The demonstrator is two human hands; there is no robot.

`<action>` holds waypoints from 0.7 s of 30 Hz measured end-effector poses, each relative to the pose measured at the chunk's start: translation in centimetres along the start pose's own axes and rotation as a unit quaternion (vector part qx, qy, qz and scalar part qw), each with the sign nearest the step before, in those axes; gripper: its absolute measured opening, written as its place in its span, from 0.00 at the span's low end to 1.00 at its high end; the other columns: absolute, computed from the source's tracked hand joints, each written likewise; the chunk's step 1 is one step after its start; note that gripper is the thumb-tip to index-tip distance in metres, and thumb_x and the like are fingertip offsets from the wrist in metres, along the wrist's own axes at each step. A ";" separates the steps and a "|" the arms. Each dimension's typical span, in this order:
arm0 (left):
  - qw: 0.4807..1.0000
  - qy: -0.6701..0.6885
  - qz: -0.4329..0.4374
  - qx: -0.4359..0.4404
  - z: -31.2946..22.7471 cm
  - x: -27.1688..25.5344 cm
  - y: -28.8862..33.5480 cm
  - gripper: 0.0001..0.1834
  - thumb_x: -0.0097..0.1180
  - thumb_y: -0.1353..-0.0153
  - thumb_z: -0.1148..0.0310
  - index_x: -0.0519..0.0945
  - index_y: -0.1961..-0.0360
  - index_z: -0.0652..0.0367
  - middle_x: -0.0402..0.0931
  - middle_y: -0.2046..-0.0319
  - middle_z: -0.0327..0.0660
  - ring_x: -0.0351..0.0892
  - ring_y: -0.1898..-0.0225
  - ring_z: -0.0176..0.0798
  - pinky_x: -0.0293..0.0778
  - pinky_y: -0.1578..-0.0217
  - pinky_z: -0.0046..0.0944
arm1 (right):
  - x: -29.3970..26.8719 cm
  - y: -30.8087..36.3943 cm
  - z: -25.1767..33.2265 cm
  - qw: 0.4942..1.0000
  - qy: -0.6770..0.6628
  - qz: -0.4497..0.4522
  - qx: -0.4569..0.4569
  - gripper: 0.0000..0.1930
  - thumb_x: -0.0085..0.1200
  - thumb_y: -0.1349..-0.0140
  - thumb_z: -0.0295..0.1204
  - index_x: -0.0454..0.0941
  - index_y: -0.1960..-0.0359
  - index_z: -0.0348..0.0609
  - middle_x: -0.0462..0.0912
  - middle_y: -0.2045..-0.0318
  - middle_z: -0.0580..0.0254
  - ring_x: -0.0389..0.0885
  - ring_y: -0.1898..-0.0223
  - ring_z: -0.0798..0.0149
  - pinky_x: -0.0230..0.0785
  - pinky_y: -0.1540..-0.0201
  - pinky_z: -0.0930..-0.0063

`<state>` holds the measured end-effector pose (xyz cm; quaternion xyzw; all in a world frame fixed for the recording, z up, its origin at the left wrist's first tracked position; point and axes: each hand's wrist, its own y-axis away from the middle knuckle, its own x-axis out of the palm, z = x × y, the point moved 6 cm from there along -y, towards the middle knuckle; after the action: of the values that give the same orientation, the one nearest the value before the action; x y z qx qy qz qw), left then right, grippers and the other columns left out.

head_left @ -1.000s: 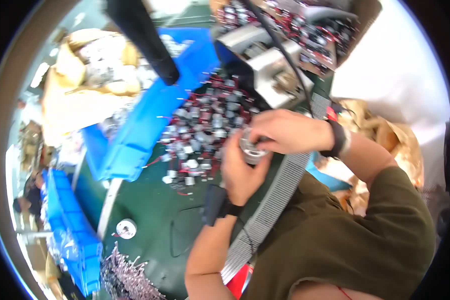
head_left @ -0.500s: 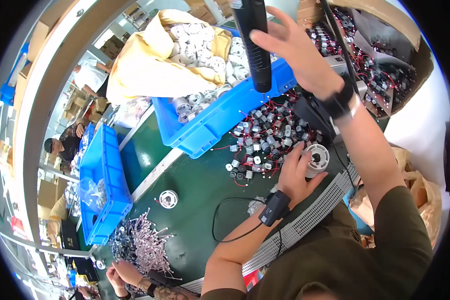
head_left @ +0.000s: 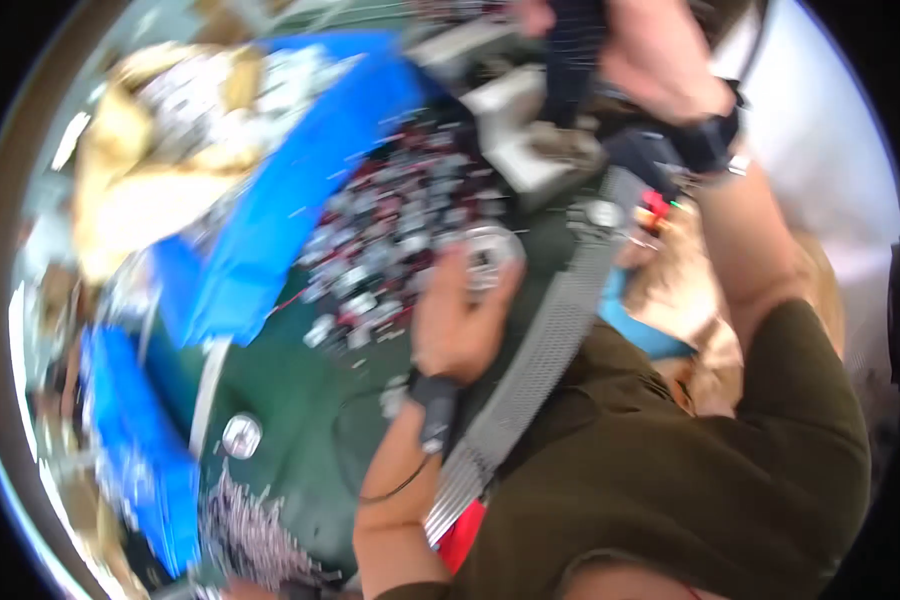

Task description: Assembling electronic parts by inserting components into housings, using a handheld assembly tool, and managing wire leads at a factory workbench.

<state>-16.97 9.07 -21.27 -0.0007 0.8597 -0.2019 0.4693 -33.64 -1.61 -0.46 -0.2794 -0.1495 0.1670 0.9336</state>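
Pinkish wires (head_left: pixel 255 530) lie near a blue bin (head_left: pixel 142 445) (both blurred).

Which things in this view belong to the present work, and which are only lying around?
Likely in the work:
white part, in left hand
black tool, in right hand
perhaps parts pile, beside left hand

Apparently lying around:
second white part
wires
blue bins

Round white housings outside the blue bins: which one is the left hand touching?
The cupped housing at the left hand, beside the heap of red-wired parts; the lone housing sits untouched on the green tabletop, near the wire pile.
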 end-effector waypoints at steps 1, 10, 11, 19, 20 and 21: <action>0.996 0.069 -0.027 -0.050 -0.7 -1.0 -0.4 0.22 0.59 0.44 0.63 0.74 0.50 0.63 0.73 0.57 0.60 0.76 0.58 0.58 0.74 0.60 0.48 | -1.3 0.4 0.1 1.000 -0.013 -0.004 -0.003 0.06 0.55 0.43 0.28 0.74 0.69 0.38 0.75 0.79 0.66 0.72 0.82 0.73 0.64 0.80 0.80; 0.977 -0.010 -0.126 0.170 -2.3 -1.6 -0.3 0.19 0.64 0.53 0.74 0.78 0.58 0.62 0.68 0.51 0.59 0.73 0.54 0.59 0.74 0.57 0.48 | -4.7 2.4 -1.2 0.997 -0.019 -0.037 -0.064 0.04 0.56 0.45 0.22 0.73 0.70 0.38 0.73 0.82 0.67 0.70 0.84 0.75 0.62 0.81 0.83; 0.977 -0.007 -0.126 0.171 -2.4 -1.6 -0.2 0.19 0.64 0.53 0.75 0.78 0.57 0.63 0.68 0.50 0.59 0.73 0.53 0.59 0.74 0.57 0.48 | -4.9 2.5 -1.2 0.997 -0.021 -0.021 -0.066 0.04 0.56 0.45 0.22 0.73 0.71 0.38 0.73 0.83 0.67 0.70 0.84 0.74 0.62 0.81 0.82; 0.978 0.002 -0.122 0.169 -2.8 -1.5 0.3 0.20 0.63 0.54 0.77 0.77 0.57 0.63 0.67 0.50 0.59 0.73 0.53 0.61 0.74 0.57 0.49 | -6.4 3.7 -2.5 0.997 -0.024 -0.056 -0.054 0.04 0.56 0.45 0.21 0.73 0.73 0.37 0.74 0.83 0.66 0.70 0.84 0.74 0.61 0.81 0.82; 0.978 0.001 -0.123 0.167 -2.7 -1.5 0.2 0.20 0.63 0.54 0.77 0.77 0.57 0.63 0.67 0.50 0.59 0.73 0.53 0.61 0.74 0.57 0.49 | -6.4 3.7 -2.6 0.998 -0.018 -0.041 -0.053 0.04 0.56 0.45 0.21 0.73 0.73 0.37 0.74 0.83 0.66 0.71 0.84 0.74 0.62 0.81 0.82; 0.978 0.006 -0.125 0.167 -2.6 -1.4 0.2 0.20 0.63 0.54 0.77 0.77 0.57 0.63 0.67 0.50 0.60 0.73 0.53 0.61 0.74 0.57 0.49 | -6.4 3.6 -2.7 0.998 -0.011 -0.028 -0.052 0.04 0.56 0.45 0.22 0.73 0.73 0.37 0.74 0.82 0.65 0.71 0.83 0.74 0.62 0.80 0.82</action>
<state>-18.27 10.46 -18.95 -0.0286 0.8100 -0.3997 0.4282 -39.17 -2.55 -5.91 -0.3210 -0.1763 0.1365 0.9205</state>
